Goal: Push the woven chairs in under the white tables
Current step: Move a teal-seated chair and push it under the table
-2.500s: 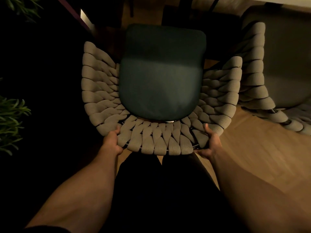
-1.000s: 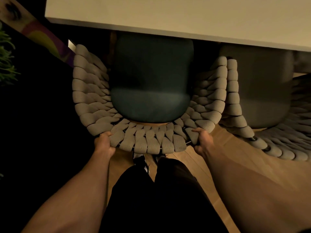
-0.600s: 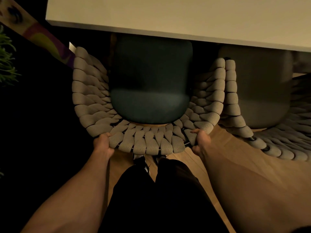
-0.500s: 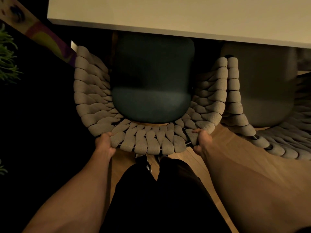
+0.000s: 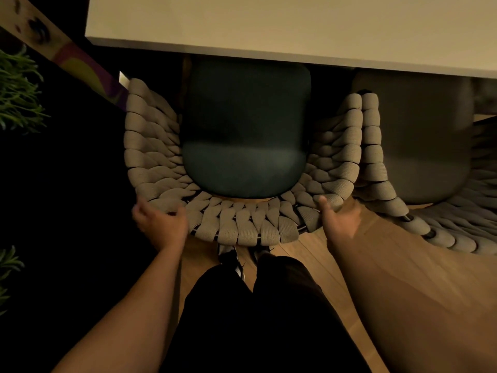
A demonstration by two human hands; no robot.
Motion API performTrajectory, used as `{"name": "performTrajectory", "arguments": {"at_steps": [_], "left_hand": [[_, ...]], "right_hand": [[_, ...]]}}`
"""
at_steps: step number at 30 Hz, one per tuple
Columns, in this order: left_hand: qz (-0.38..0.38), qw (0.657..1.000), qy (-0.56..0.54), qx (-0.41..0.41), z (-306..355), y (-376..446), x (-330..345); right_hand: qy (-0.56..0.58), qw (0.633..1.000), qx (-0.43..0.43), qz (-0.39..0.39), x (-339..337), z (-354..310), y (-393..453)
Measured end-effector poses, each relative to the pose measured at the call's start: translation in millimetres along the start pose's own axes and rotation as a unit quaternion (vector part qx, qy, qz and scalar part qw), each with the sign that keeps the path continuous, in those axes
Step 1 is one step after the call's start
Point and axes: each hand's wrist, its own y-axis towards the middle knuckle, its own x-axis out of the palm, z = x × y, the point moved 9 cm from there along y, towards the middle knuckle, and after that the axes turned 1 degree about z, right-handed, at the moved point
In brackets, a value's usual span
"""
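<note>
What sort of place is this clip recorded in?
Probably a café or restaurant dining area: two matching beige woven rope chairs side by side under a long white table, wooden plank floor, green plants.

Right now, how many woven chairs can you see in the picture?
2. One chair with a dark cushion is in the middle, partly under the white table. The second chair stands beside it on the right, cut off by the frame edge. Others may be out of view.

The grey woven rope chair [image 5: 242,224] sits partly under the white rectangular worktop [image 5: 269,25]. A second woven chair [image 5: 376,157] touches its right side. Green plants [image 5: 16,90] stand far left.
</note>
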Motion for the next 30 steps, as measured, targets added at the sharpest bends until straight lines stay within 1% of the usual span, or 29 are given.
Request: {"name": "performTrajectory", "arguments": {"at_steps": [1, 2, 3, 4, 5, 6, 7, 8, 9, 10, 13, 16, 19, 26, 30], "left_hand": [[-0.021, 0.991, 0.055, 0.117, 24.4, -10.9, 3.3], [-0.089, 0.968, 0.096, 0.216, 44.9, -26.6, 18.2], [-0.18, 0.927, 0.152, 0.291, 56.6, -45.0, 40.3], [-0.261, 0.869, 0.229, 0.353, 60.9, -65.8, 62.5], [-0.314, 0.804, 0.308, 0.401, 58.4, -84.3, 80.1], [-0.339, 0.752, 0.368, 0.43, 53.0, -96.5, 93.1], [-0.345, 0.723, 0.408, 0.438, 47.2, -101.5, 101.6], [-0.34, 0.714, 0.434, 0.432, 43.5, -101.0, 106.9], [-0.329, 0.714, 0.448, 0.425, 42.1, -98.3, 110.0], [-0.32, 0.715, 0.458, 0.42, 41.7, -95.9, 111.2], [-0.319, 0.712, 0.472, 0.411, 41.3, -92.8, 111.2], [-0.319, 0.711, 0.476, 0.406, 42.8, -89.3, 110.1], [-0.318, 0.719, 0.473, 0.398, 43.6, -81.8, 109.2], [-0.3, 0.732, 0.461, 0.402, 52.7, -75.8, 114.5], [-0.306, 0.732, 0.461, 0.398, 52.2, -78.6, 115.8]], "right_hand": [[-0.072, 0.988, -0.133, 0.033, -8.2, -20.2, -3.8], [-0.14, 0.955, -0.261, 0.031, -5.9, -42.6, -17.0], [-0.211, 0.906, -0.368, -0.011, 9.9, -55.9, -31.2], [-0.296, 0.847, -0.433, -0.082, 33.4, -60.3, -46.4], [-0.391, 0.784, -0.454, -0.163, 58.8, -51.7, -57.1], [-0.483, 0.715, -0.45, -0.229, 78.9, -35.9, -65.2], [-0.553, 0.65, -0.445, -0.271, 91.8, -20.9, -69.8], [-0.6, 0.602, -0.443, -0.285, 98.8, -11.9, -70.4], [-0.625, 0.575, -0.443, -0.288, 102.6, -7.3, -68.3], [-0.635, 0.565, -0.442, -0.288, 104.3, -6.9, -67.2], [-0.645, 0.552, -0.441, -0.291, 106.9, -7.7, -66.4], [-0.649, 0.545, -0.448, -0.284, 109.1, -11.5, -66.6], [-0.649, 0.538, -0.459, -0.281, 113.1, -16.2, -68.4], [-0.653, 0.544, -0.45, -0.274, 114.4, -27.6, -60.0], [-0.654, 0.549, -0.439, -0.281, 113.8, -23.3, -58.3]]}}
